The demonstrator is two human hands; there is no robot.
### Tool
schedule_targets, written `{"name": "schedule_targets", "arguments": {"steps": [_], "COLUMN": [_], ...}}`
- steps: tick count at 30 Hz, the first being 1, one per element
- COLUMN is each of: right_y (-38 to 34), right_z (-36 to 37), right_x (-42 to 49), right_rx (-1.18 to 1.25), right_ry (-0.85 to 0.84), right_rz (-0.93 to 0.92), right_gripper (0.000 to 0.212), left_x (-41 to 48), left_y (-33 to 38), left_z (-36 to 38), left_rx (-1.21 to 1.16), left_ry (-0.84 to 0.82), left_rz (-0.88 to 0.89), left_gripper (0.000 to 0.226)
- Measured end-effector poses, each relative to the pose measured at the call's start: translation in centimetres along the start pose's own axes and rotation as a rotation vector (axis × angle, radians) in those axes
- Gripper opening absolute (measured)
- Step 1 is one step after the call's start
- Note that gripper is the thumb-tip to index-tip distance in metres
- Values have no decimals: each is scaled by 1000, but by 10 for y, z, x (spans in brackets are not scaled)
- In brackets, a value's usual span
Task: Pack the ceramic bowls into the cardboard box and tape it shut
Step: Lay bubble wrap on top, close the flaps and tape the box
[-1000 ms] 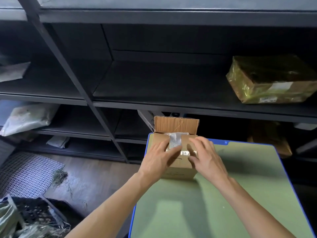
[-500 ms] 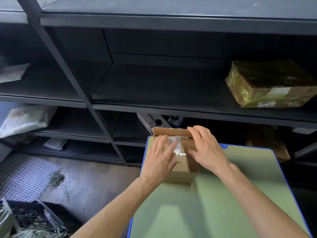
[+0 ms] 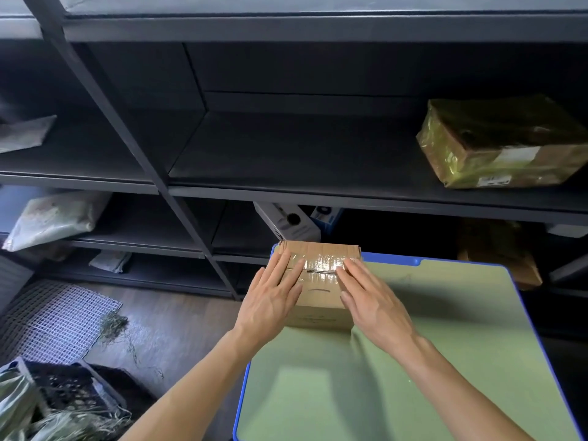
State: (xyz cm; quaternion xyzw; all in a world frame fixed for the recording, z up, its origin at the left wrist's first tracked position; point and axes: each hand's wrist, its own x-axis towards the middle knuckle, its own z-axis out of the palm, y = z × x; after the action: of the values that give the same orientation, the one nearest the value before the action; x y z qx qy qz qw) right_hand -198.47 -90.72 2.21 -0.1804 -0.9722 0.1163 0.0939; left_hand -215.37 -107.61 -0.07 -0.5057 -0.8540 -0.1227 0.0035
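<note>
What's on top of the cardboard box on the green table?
Shiny clear tape crosses the closed flaps of the cardboard box, with the left hand and right hand flat on top, one each side. The hands cover the tape's ends; the flaps hide whatever is inside.

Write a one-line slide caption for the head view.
Left hand and right hand rest flat on a closed brown cardboard box, clear tape across its top, on a green table.
</note>
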Motion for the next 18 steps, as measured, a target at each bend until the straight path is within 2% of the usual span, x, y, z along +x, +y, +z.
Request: {"name": "schedule_targets", "arguments": {"steps": [2,7,10,15,18], "right_y": [0,3,8,11,10], "right_z": [4,8,4,1,-2], "right_x": [-6,-8,-6,2,6], "right_rx": [-32,-104,-102,-163,-189], "right_ry": [-70,-109,-132,-190,-202], "right_rz": [13,19,11,-17,-40], "right_gripper": [59,72,75,78,78], "left_x": [-5,-4,-3,11,30], "left_y": [4,7,1,-4,-9], "left_z": [-1,-7,-12,-22,-34], "left_rx": [-17,5,48,183,238], "left_ry": [-28,-114,-161,-133,-194], "left_rz": [-14,-19,30,139,199], "left_gripper": [54,65,82,95,107]}}
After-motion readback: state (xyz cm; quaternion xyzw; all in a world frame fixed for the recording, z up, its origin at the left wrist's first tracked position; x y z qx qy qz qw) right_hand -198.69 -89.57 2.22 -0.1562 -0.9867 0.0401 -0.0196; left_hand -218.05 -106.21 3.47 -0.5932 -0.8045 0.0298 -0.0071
